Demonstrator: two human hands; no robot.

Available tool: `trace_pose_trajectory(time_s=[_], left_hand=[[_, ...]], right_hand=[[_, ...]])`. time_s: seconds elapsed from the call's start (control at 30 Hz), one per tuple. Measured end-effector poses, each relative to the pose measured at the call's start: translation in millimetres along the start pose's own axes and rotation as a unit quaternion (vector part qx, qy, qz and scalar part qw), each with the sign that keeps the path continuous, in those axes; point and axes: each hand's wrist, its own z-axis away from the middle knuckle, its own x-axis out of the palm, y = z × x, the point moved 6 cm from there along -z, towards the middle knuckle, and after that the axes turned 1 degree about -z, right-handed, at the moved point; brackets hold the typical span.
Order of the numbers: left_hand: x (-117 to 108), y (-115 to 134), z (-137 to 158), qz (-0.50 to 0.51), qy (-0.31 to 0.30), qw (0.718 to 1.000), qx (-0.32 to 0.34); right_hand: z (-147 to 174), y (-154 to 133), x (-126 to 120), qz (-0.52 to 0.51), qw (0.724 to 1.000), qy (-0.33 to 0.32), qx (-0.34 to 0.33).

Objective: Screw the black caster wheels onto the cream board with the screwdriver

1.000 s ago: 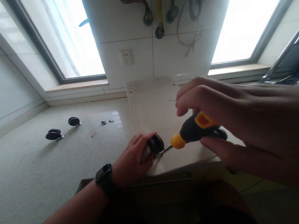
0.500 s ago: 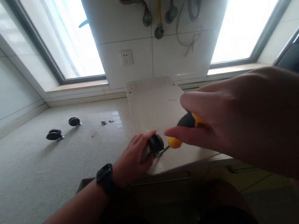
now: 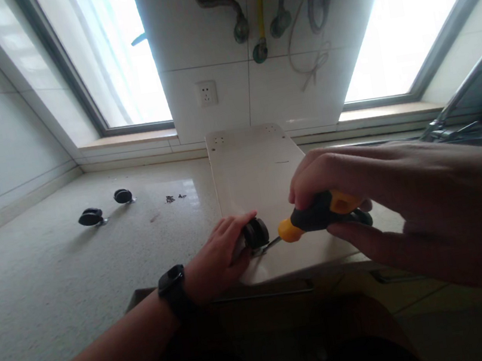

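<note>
My left hand (image 3: 222, 251) is closed around a black caster wheel (image 3: 256, 232) at the near left corner of a white board (image 3: 251, 170). My right hand (image 3: 361, 198) grips a screwdriver (image 3: 312, 215) by its yellow and black handle. The shaft slants down to the left, and its tip is at the caster's metal plate; any screw head there is too small to make out. Partly behind my right hand, another black caster (image 3: 363, 216) shows near the board's right side. Small holes mark the board's far corners.
Two loose casters (image 3: 91, 216) (image 3: 123, 196) lie on the speckled countertop (image 3: 155, 181) to the left. Nearer the board are small piles of screws (image 3: 170, 199). A wall socket (image 3: 207, 93) and pipes with valves (image 3: 260, 51) are on the back wall. A sink edge (image 3: 465, 135) stands at right.
My right hand has turned and shifted its hold further back along the screwdriver handle, uncovering more of it and the caster behind. The left hand keeps its hold. The whole view shifts slightly.
</note>
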Motion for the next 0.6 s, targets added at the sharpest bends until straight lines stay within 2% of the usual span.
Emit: trace_pose_trajectory(time_s=[0.1,0.23,0.6], left_hand=[[0.1,0.9,-0.6,0.005,-0.005,1.000,-0.002],[-0.8,3.4,-1.7,0.008,-0.003,1.000,0.003],[0.1,4.8,-2.9,-0.002,0.005,1.000,-0.009]], right_hand=[[3.0,-2.8,-2.8,0.018,1.000,-0.015,-0.014],[7.4,-5.6,-5.5,0.032,0.999,0.005,-0.036],[6.2,-4.5,-0.6,0.014,1.000,0.010,-0.011]])
